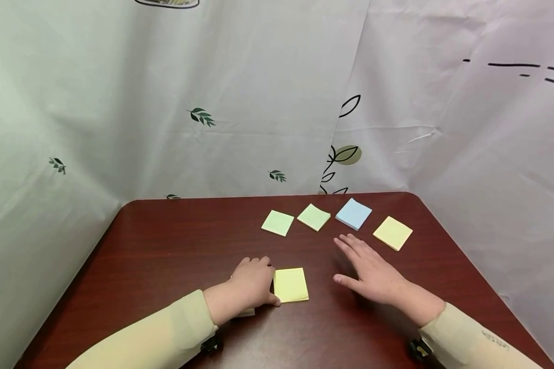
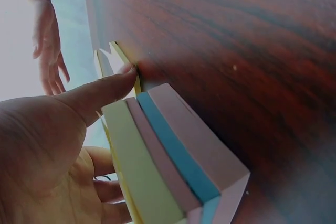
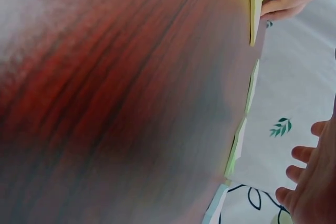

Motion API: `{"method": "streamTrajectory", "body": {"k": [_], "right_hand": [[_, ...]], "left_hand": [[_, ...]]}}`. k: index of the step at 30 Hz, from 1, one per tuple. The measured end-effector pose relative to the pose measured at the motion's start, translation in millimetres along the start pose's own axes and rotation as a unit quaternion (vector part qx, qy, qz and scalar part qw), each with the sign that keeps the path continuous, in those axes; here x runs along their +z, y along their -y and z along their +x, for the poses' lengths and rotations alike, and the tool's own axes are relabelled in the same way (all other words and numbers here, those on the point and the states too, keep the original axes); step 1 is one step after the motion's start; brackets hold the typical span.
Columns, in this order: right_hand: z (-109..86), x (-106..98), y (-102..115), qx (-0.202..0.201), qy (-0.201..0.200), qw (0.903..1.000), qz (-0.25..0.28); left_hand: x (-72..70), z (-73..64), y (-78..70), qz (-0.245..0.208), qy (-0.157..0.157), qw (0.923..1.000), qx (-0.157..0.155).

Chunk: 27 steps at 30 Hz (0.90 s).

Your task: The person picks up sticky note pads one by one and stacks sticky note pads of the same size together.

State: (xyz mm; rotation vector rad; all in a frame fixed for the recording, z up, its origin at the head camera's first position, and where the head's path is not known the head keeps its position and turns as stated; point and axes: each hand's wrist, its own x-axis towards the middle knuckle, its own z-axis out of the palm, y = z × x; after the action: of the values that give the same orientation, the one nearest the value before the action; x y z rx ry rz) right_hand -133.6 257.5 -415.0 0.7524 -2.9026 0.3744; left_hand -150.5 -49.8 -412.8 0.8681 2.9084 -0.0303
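My left hand (image 1: 251,282) bends over a stack of sticky note pads (image 2: 178,156) in pink, blue and pale yellow, mostly hidden beneath it in the head view. Its thumb and index finger grip the left side of a yellow sticky note pad (image 1: 291,285), the thumb at the near corner. The left wrist view shows the thumb tip against that pad's edge and other fingers beyond the stack. To the right, my right hand (image 1: 371,271) hovers palm down over the table, fingers spread and holding nothing.
Toward the back of the dark red table (image 1: 175,246) lie two light green sticky note pads (image 1: 278,223), a blue pad (image 1: 353,213) and another yellow pad (image 1: 393,233). A pale curtain (image 1: 240,102) with leaf prints hangs around the table's back and sides.
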Motion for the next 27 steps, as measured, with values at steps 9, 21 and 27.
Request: {"method": "streamTrajectory", "body": {"k": [9,21,27], "right_hand": [[11.7,3,0,-0.002,0.009,1.0000,0.003],[48.8,12,5,0.018,0.018,0.9983,0.053],[82.9,19,5,0.055,0.046,0.9936,0.087]], "left_hand": [[-4.3,-2.1,1.3,0.012,0.001,0.9999,0.003],[-4.7,-0.4,-0.9,0.026,0.007,0.9996,0.002],[-4.8,0.9,-1.9,0.033,0.008,0.9994,0.002]]}}
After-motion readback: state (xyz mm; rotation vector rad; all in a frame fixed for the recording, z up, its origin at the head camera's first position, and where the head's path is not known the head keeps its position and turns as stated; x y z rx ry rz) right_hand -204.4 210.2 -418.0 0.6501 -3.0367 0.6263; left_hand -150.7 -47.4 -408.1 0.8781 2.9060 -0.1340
